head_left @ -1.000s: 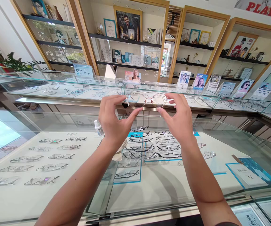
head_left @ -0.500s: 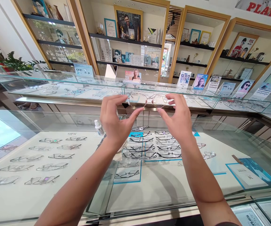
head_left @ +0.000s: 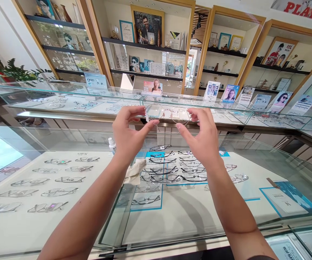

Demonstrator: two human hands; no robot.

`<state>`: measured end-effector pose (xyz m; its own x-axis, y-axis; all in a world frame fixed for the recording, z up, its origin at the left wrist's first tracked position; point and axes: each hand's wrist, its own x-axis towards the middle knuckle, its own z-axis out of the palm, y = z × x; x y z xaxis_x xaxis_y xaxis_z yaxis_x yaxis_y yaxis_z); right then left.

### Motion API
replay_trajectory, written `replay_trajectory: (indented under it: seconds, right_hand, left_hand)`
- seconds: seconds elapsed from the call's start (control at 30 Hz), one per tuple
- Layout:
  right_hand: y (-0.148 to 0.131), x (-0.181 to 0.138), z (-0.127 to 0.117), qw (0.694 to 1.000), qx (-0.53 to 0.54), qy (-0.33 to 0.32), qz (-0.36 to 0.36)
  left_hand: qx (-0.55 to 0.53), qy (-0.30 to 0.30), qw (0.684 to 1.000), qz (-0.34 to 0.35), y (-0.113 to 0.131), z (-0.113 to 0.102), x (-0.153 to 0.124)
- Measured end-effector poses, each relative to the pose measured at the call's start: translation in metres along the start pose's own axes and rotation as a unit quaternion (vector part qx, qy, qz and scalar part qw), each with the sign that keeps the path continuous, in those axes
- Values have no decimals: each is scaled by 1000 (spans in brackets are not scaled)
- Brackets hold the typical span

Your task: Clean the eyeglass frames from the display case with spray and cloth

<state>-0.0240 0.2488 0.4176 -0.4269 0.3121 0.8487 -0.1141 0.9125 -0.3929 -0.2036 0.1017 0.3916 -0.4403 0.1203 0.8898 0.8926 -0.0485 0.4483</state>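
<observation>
I hold a pair of thin-rimmed round glasses (head_left: 168, 113) up in front of me over a glass display counter (head_left: 188, 216). My left hand (head_left: 128, 133) pinches the left lens rim between thumb and fingers. My right hand (head_left: 203, 137) pinches the right rim the same way. The lenses face me and look clear. A white cloth (head_left: 135, 170) and a small white spray bottle (head_left: 112, 145) lie on the counter glass just under my left wrist.
Rows of glasses frames (head_left: 172, 169) lie inside the counter below. A second glass counter (head_left: 63, 97) runs behind it with standing cards (head_left: 229, 93). Wooden wall shelves (head_left: 145, 47) hold pictures and displays. A green plant (head_left: 15, 72) stands at the left.
Both hands have lifted and tilted the glasses slightly, so the lenses now face me more fully. My left hand has shifted a little to the left, uncovering the cloth.
</observation>
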Motion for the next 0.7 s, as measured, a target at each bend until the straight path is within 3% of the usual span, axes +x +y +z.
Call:
replay_trajectory:
  seconds: [0.23,0.7]
  right_hand:
    - [3,0,0,1000,4,-8,22]
    - [4,1,-1,999,-4,-21,38]
  left_hand:
    - [43,37,998,36,12,1,-5]
    - [66,56,993,77,19,2,-7]
